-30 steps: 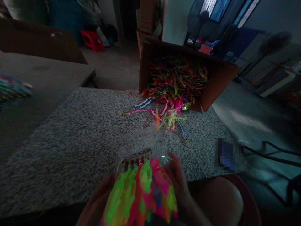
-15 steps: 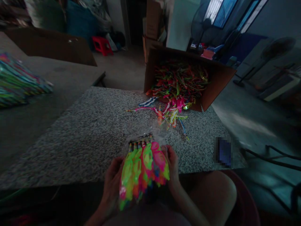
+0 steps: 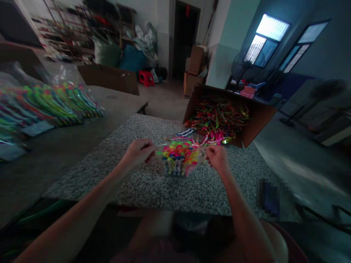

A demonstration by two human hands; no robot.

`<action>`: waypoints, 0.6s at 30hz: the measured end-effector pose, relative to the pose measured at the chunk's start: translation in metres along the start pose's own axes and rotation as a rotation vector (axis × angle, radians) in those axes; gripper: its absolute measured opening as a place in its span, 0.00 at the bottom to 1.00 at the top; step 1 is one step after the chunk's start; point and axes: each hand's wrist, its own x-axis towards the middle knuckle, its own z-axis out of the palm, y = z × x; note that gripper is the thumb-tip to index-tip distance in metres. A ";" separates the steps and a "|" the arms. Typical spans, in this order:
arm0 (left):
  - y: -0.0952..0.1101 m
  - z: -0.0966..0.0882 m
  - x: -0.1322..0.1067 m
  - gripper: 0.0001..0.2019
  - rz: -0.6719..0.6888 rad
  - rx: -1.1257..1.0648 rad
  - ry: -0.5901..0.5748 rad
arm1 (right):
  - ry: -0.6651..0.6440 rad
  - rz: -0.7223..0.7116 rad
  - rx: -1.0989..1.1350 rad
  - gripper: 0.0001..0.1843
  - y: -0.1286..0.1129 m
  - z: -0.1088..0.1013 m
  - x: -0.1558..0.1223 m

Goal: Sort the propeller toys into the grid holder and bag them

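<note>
A clear plastic bag [image 3: 179,159] packed with bright neon pieces in green, pink, orange and blue is stretched between my hands, low over the speckled tabletop [image 3: 131,190]. My left hand [image 3: 141,151] pinches one upper corner of the bag. At the opposite corner, my right hand [image 3: 218,157] has its fingers closed on the plastic. Just behind the bag, several loose colourful pieces [image 3: 189,132] lie on the table, partly hidden by it.
A tipped cardboard box [image 3: 256,128] full of similar colourful pieces stands at the back right of the table. Filled clear bags [image 3: 55,106] lie in a row on the left table. A pixelated dark object [image 3: 270,197] rests near the right edge.
The bag has moved from near my lap forward over the table and turned end for end. My hands have gone from its sides to its upper corners. The view has tilted up.
</note>
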 end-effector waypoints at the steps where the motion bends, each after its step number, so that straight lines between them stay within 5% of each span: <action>1: 0.006 -0.005 0.003 0.11 0.017 -0.036 0.033 | 0.021 0.018 0.112 0.14 -0.008 -0.003 0.002; 4: 0.023 -0.027 -0.001 0.09 0.193 -0.121 0.191 | 0.055 -0.048 0.367 0.16 -0.047 -0.007 -0.001; 7: 0.040 -0.046 -0.028 0.07 0.507 -0.140 0.282 | -0.070 -0.263 0.474 0.16 -0.098 0.002 -0.015; 10: 0.046 -0.056 -0.051 0.07 0.649 -0.051 0.038 | -0.330 -0.475 0.512 0.15 -0.145 0.025 -0.026; 12: 0.039 -0.068 -0.054 0.07 0.642 0.017 -0.021 | -0.463 -0.569 0.597 0.17 -0.170 0.044 -0.025; 15: 0.012 -0.110 -0.052 0.07 0.525 0.006 0.301 | -0.494 -0.606 0.813 0.26 -0.195 0.076 -0.016; 18: -0.020 -0.171 -0.061 0.08 0.359 -0.026 0.655 | -0.539 -0.552 0.872 0.27 -0.191 0.108 -0.016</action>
